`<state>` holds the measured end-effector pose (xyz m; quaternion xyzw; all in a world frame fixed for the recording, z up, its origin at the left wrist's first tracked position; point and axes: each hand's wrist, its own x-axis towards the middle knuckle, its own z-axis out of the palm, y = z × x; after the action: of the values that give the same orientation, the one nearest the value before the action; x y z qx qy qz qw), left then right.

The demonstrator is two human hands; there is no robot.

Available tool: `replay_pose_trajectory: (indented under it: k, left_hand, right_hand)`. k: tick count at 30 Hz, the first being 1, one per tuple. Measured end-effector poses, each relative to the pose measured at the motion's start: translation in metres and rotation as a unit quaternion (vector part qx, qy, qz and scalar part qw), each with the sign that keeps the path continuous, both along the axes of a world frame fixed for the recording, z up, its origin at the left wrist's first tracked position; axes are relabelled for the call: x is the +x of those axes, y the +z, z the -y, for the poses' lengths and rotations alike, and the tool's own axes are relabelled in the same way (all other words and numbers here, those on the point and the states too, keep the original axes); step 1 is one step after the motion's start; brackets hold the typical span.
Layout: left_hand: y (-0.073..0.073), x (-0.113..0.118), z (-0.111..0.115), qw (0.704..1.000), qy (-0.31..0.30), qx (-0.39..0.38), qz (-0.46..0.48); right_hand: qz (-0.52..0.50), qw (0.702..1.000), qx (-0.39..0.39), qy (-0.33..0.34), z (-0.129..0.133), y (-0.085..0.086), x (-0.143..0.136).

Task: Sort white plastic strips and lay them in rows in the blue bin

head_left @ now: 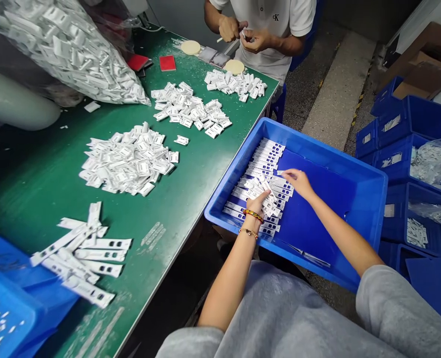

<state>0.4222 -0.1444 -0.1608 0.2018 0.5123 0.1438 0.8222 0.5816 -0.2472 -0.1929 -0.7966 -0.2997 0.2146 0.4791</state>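
So, left to right: green table [190, 174] carries loose strips [103, 243] and, farther back, a white pile [131, 159]. Blue tray [324, 149] sits just beside the table's edge; laid strips [267, 154] run side by side along its left part. Left hand [256, 203], over them, is curled round a bunch of white pieces [265, 185], thumb on top. Can't tell if the bunch rests on the row; I'd carry it a touch higher so it can't drag anything askew. Right hand [299, 183] has thumb and fingertips pinched on a single strip [280, 172] by its end, at the row's right edge. Decent grip, I'd say: lower flat, let go straight up.

Room: left is tight, tray wall plus table edge. Blue floor shows right of the row, so swing the right hand out that way. Mind the tweezers [309, 255] along the near wall. Stacked blue bins [425, 124] stand beyond the right wall.
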Motion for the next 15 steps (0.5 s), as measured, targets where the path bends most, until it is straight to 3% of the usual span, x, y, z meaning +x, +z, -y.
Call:
replay_pose_trajectory:
  k: [3, 5, 8, 10, 12, 15]
  left_hand:
    - [0.0, 0.0, 0.003, 0.999, -0.011, 0.051, 0.009]
    - [0.001, 0.001, 0.005, 0.997, -0.015, 0.072, 0.021]
    - [0.002, 0.002, 0.005, 0.997, 0.001, 0.07, 0.021]
    - [0.002, 0.002, 0.003, 0.999, 0.013, 0.053, 0.006]
    - [0.003, 0.002, 0.001, 0.999, 0.016, 0.032, -0.006]
    - [0.005, 0.002, -0.001, 1.0, 0.01, 0.01, -0.006]
  right_hand:
    - [-0.144, 0.987, 0.045, 0.064, -0.011, 0.005, -0.042]
    - [-0.194, 0.978, 0.07, 0.02, -0.012, 0.005, -0.055]
    - [-0.231, 0.963, 0.112, -0.08, -0.002, 0.002, -0.038]
    - [-0.174, 0.969, 0.114, -0.133, 0.006, 0.001, -0.009]
    - [-0.039, 0.986, 0.059, -0.15, 0.012, -0.002, 0.023]
    - [0.155, 0.982, -0.083, -0.072, 0.013, -0.012, 0.055]
